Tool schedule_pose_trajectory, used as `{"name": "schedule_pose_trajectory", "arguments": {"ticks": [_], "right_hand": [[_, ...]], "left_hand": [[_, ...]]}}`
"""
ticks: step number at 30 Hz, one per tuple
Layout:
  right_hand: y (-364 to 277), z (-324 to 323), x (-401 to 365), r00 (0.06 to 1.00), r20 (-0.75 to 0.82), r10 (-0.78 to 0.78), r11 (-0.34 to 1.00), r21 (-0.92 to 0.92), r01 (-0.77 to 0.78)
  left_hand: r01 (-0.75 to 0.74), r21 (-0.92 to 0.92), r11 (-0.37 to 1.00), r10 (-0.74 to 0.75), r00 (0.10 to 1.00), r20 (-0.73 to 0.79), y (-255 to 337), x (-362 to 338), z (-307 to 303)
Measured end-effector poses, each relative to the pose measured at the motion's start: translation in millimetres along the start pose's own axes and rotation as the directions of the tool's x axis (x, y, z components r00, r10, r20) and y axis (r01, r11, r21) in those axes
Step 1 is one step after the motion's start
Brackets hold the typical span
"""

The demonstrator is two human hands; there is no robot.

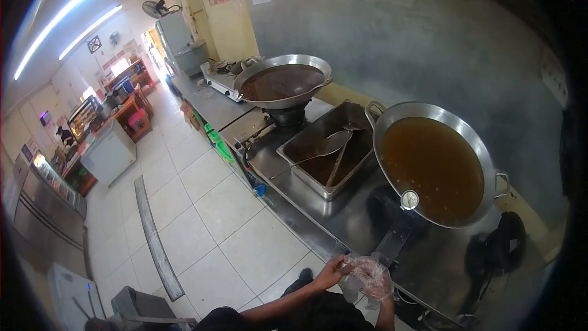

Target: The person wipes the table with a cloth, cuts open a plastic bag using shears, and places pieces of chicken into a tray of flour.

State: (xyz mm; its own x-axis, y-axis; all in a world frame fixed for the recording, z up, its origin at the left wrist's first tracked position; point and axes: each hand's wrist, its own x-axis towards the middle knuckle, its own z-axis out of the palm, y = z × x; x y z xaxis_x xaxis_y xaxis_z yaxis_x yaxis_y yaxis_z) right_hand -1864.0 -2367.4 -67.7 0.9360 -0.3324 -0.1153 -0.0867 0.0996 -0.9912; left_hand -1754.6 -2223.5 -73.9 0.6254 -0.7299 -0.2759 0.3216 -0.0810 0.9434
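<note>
My left hand (332, 272) is bare, its fingers closed on the edge of a clear plastic glove (354, 288). That glove covers my right hand (375, 279), which is bent inward with its fingers curled; whether it grips anything is hidden by the plastic. Both hands are together just off the counter's front edge. Beyond them a wide metal pan (435, 162) of brown liquid has a round dial thermometer (409, 200) at its near rim. To its left is a deep steel tray (327, 190) with a skimmer (334, 143) and another long-handled utensil in dark liquid.
A second pan (285, 83) of dark liquid sits on a burner further along the steel counter (306, 208). A black object (511, 236) lies at the right. White floor tiles, a grey bin (138, 303) and a chest freezer (109, 153) are at the left. A person (64, 136) is far back.
</note>
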Motion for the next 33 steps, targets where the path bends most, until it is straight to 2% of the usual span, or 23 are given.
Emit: {"name": "schedule_pose_trajectory", "arguments": {"ticks": [2, 4, 6, 7, 8, 9, 10, 12, 14, 16, 17, 18, 19, 21, 23, 25, 26, 27, 29, 30, 31, 32, 33], "right_hand": [[-10, -1, -6, 0.996, -0.068, 0.054, 0.997, -0.055, -0.058], [9, -8, -8, 0.991, -0.129, 0.018, 0.997, -0.072, -0.027], [20, -13, -7, 0.973, -0.228, -0.018, 0.997, -0.083, -0.001], [16, -14, -6, 0.988, -0.14, -0.071, 0.987, -0.151, 0.049], [11, -17, -7, 0.992, -0.057, -0.114, 0.971, -0.218, 0.099], [10, -19, -10, 0.99, -0.046, -0.131, 0.961, -0.253, 0.115], [8, -22, -13, 0.988, -0.035, -0.147, 0.949, -0.288, 0.131], [6, -17, -13, 0.98, 0.195, -0.041, 0.986, -0.152, 0.071], [-2, -15, -15, 0.986, 0.166, -0.001, 0.987, -0.156, 0.028], [-15, -17, -18, 0.986, 0.163, 0.035, 0.987, -0.158, -0.009], [-25, -18, -21, 0.989, 0.098, 0.115, 0.962, -0.258, -0.087], [-31, -19, -24, 0.982, 0.025, 0.189, 0.922, -0.349, -0.169], [-30, -20, -24, 0.982, 0.018, 0.188, 0.922, -0.348, -0.17], [-26, -23, -23, 0.988, -0.056, 0.143, 0.946, -0.286, -0.153], [16, -36, -15, 0.991, -0.086, 0.107, 0.95, -0.285, -0.128], [21, -38, -19, 0.991, -0.113, 0.077, 0.952, -0.286, -0.106], [0, -33, -21, 0.988, -0.124, 0.089, 0.971, -0.212, -0.114], [-14, -31, -20, 0.986, -0.13, 0.105, 0.983, -0.135, -0.123], [-12, -34, -16, 0.974, -0.187, 0.125, 0.91, -0.37, -0.188], [-21, -31, -18, 0.979, -0.165, 0.116, 0.949, -0.273, -0.158], [-29, -30, -17, 0.982, -0.147, 0.116, 0.977, -0.163, -0.139], [-30, -35, -16, 0.99, -0.07, 0.121, 0.966, -0.223, -0.134], [-26, -36, -15, 0.996, -0.091, 0.016, 0.997, -0.077, -0.023]], "left_hand": [[-0.066, 0.046, 0.997, 0.067, 0.997, -0.027, -14, 4, -6], [-0.12, 0.102, 0.987, 0.124, 0.992, -0.029, -29, 7, -10], [-0.275, 0.134, 0.952, 0.272, 0.962, 0.035, -34, 9, -10], [-0.264, 0.131, 0.956, 0.255, 0.963, 0.083, -34, 6, -10], [-0.28, 0.221, 0.934, 0.25, 0.956, 0.154, -31, 1, -11], [-0.309, 0.305, 0.901, 0.245, 0.942, 0.229, -29, 1, -9], [-0.312, 0.297, 0.902, 0.228, 0.93, 0.287, -40, 4, -6], [-0.388, 0.296, 0.873, 0.327, 0.916, 0.234, -72, 12, -4], [-0.471, 0.342, 0.813, 0.394, 0.878, 0.273, -29, -3, 7], [-0.239, 0.532, 0.812, 0.146, 0.966, 0.212, -16, -6, 7], [-0.245, 0.53, 0.812, 0.148, 0.964, 0.219, -22, -3, 6], [-0.126, 0.495, 0.86, 0.063, 0.988, 0.141, -35, 2, 3], [-0.004, 0.449, 0.894, -0.028, 0.997, 0.066, -31, 2, 5], [-0.026, 0.384, 0.923, -0.012, 0.995, 0.097, -23, -1, 10], [-0.04, 0.319, 0.947, -0.001, 0.992, 0.128, -18, -2, 15], [-0.253, 0.296, 0.921, 0.179, 0.95, 0.257, -22, 0, 16], [-0.25, 0.296, 0.922, 0.173, 0.95, 0.262, -25, 4, 16], [-0.218, 0.257, 0.941, 0.154, 0.957, 0.247, -29, 8, 16], [-0.112, 0.195, 0.974, 0.074, 0.979, 0.19, -20, 4, 19], [-0.01, 0.123, 0.992, -0.01, 0.987, 0.162, -11, 3, 22], [-0.004, 0.192, 0.981, -0.028, 0.986, 0.166, -7, 4, 18], [0.015, 0.211, 0.977, -0.05, 0.985, 0.164, -6, 5, 19], [0.084, 0.002, 0.996, -0.083, 0.982, 0.168, 20, -1, 34]]}}
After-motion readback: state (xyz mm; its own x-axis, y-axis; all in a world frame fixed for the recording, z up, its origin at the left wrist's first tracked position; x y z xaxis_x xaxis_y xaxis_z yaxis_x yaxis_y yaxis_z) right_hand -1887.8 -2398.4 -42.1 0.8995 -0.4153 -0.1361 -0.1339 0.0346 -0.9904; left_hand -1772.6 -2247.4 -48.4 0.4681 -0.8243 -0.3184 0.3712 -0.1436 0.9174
